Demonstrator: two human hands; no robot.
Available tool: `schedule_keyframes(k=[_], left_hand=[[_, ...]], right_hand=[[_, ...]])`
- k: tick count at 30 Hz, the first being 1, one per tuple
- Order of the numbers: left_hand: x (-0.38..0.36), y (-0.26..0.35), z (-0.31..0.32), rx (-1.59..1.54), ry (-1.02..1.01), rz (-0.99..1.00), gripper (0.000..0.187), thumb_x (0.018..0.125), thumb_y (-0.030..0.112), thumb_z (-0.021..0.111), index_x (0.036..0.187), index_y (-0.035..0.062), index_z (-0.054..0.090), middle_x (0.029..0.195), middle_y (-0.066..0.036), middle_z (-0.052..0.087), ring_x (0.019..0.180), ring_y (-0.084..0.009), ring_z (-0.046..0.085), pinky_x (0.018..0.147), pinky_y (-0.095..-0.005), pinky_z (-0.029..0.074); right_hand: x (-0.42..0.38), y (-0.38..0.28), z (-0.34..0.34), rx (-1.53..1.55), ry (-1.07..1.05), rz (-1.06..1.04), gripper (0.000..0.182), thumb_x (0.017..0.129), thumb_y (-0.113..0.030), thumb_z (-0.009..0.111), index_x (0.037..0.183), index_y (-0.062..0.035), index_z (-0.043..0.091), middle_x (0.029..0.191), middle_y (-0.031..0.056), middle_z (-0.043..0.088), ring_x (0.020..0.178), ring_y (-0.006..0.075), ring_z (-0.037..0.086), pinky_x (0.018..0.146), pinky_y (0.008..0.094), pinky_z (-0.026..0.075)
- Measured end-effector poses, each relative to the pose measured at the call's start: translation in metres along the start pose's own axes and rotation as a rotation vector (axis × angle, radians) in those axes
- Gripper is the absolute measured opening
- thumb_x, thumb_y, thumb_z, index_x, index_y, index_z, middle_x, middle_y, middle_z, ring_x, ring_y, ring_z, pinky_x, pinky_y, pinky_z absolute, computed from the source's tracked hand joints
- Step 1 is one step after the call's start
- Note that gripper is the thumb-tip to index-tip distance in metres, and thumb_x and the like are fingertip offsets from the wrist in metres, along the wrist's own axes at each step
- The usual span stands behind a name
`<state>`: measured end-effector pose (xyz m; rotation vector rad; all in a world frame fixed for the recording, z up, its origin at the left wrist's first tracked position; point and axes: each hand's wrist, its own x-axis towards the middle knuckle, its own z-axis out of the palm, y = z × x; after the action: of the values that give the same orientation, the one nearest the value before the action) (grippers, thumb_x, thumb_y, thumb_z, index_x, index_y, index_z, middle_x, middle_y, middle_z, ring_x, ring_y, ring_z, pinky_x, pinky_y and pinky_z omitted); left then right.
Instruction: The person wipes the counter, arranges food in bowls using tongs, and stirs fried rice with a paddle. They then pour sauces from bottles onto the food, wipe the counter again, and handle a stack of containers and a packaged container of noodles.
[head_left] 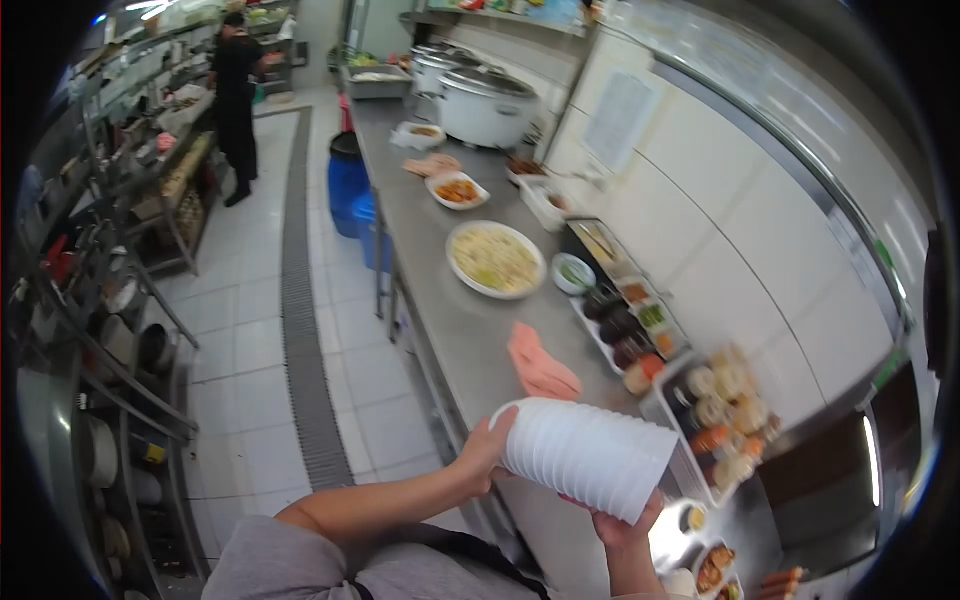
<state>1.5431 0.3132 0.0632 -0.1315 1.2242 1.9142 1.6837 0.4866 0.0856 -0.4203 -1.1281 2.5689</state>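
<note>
A stack of nested white bowls (590,455) lies on its side in the air above the steel counter, held between both my hands. My left hand (487,447) grips the rim end, its thumb along the edge. Under the other end, my right hand (630,520) is wrapped round the stack, with some fingers hidden behind it. Just beyond the stack, a crumpled pink cloth (542,365) rests on the counter. Farther along stands an oval white dish (496,290) of pale yellow food.
The steel counter (440,300) carries a bowl of orange food (458,191), rice cookers (487,105), a garnish tray (650,315) and a bin of sauce bottles (715,420). A person in black (236,110) stands by the shelves at the far left. Blue bins (346,185) stand beside the counter.
</note>
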Motion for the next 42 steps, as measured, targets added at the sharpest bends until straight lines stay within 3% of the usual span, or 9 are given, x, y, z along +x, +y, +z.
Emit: schedule_keyframes(k=[4,9,17,23,24,28,30,33,42], left_hand=[[0.015,0.060,-0.095,-0.004,0.151,0.052,0.055,0.083,0.049,0.046,0.118,0.0073,0.042,0.108,-0.009,0.051,0.093,-0.0220,0.053,0.066,-0.0403,0.049],[0.054,0.132,-0.155,0.005,0.049,-0.047,0.052,0.085,0.051,0.036,0.122,0.0156,0.041,0.117,-0.003,0.047,0.105,-0.0184,0.046,0.077,-0.0439,0.045],[0.204,0.304,-0.213,0.086,0.007,0.029,0.053,0.084,0.054,0.037,0.124,0.0183,0.040,0.120,-0.002,0.046,0.110,-0.0186,0.044,0.080,-0.0470,0.042],[0.336,0.444,-0.239,0.138,-0.031,0.108,0.060,0.082,0.061,0.033,0.124,0.0182,0.039,0.121,-0.004,0.046,0.109,-0.0213,0.045,0.081,-0.0470,0.042],[0.362,0.466,-0.244,0.149,-0.057,0.166,0.061,0.082,0.062,0.032,0.124,0.0177,0.040,0.121,-0.005,0.046,0.109,-0.0222,0.046,0.081,-0.0472,0.042],[0.462,0.549,-0.251,0.181,-0.088,0.065,0.058,0.084,0.056,0.031,0.121,0.0126,0.041,0.117,-0.010,0.048,0.106,-0.0250,0.049,0.077,-0.0451,0.047],[0.532,0.565,-0.275,0.160,-0.154,0.027,0.058,0.084,0.054,0.031,0.120,0.0104,0.042,0.116,-0.011,0.049,0.103,-0.0252,0.051,0.074,-0.0447,0.048],[0.635,0.580,-0.288,0.106,-0.225,0.047,0.054,0.087,0.049,0.028,0.117,0.0067,0.043,0.102,-0.016,0.056,0.077,-0.0278,0.062,0.056,-0.0368,0.053],[0.780,0.588,-0.308,0.106,-0.348,-0.218,0.061,0.087,0.052,0.027,0.126,0.0061,0.035,0.122,-0.015,0.044,0.108,-0.0299,0.047,0.074,-0.0447,0.048]], right_hand=[[0.047,0.070,0.098,0.169,0.013,0.055,0.072,0.059,-0.021,0.049,0.127,-0.0068,0.032,0.123,0.0118,0.044,0.114,0.0307,0.043,0.095,0.0478,0.035],[0.124,0.120,0.144,0.133,0.059,0.052,0.073,0.055,-0.018,0.048,0.125,-0.0048,0.034,0.118,0.0127,0.046,0.110,0.0300,0.046,0.092,0.0457,0.038],[0.325,0.150,0.226,0.057,0.018,-0.104,0.057,0.075,-0.032,0.044,0.123,-0.0030,0.038,0.119,0.0129,0.048,0.108,0.0309,0.048,0.087,0.0459,0.042],[0.518,0.137,0.298,0.080,-0.005,-0.042,0.062,0.064,-0.023,0.046,0.122,-0.0030,0.040,0.114,0.0150,0.050,0.102,0.0378,0.049,0.079,0.0633,0.039],[0.549,0.132,0.315,0.128,0.010,-0.018,0.063,0.060,-0.016,0.046,0.120,-0.0003,0.038,0.116,0.0138,0.048,0.106,0.0299,0.048,0.090,0.0437,0.039],[0.664,0.134,0.353,0.068,-0.009,-0.086,0.063,0.060,-0.016,0.047,0.121,-0.0012,0.038,0.117,0.0143,0.047,0.106,0.0320,0.047,0.088,0.0488,0.040],[0.718,0.144,0.364,0.007,0.029,-0.055,0.068,0.058,-0.019,0.047,0.122,-0.0018,0.035,0.114,0.0182,0.048,0.100,0.0406,0.049,0.078,0.0604,0.042],[0.789,0.160,0.368,0.027,0.159,-0.121,0.068,0.057,-0.018,0.047,0.122,-0.0006,0.035,0.114,0.0196,0.048,0.099,0.0414,0.049,0.075,0.0596,0.043],[0.897,0.170,0.381,-0.009,0.375,-0.105,0.072,0.055,-0.019,0.046,0.123,0.0027,0.033,0.114,0.0229,0.047,0.100,0.0425,0.051,0.075,0.0561,0.048]])
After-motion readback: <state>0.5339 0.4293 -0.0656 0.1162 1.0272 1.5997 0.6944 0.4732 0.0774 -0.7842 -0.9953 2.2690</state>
